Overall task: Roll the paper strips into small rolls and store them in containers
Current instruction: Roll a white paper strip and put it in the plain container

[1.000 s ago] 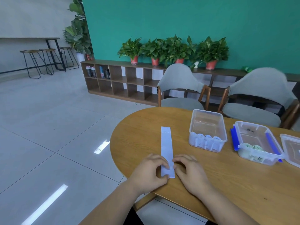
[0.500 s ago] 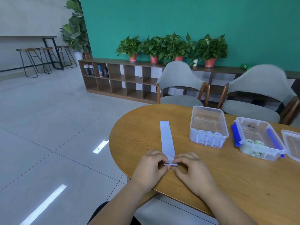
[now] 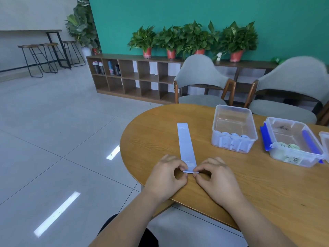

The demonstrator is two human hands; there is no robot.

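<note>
So, paper strip (image 3: 185,143): flat on the wooden table (image 3: 160,132), long axis running straight away from the person, printed end farthest, near end curled up into a small first turn.
Left hand (image 3: 166,177): thumb and forefinger pinch that turn's left edge.
Right hand (image 3: 215,177): pinches its right edge likewise.
Clear tub (image 3: 233,129): right of the strip, apart, white rolls inside.
Blue-clipped tub (image 3: 293,141): farther right.

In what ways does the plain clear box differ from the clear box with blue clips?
The plain box has no clips; the clipped box has blue ones on two sides. The plain box holds white rolls, the clipped box greenish rolls. Both are clear, open and stand on the table.
</note>
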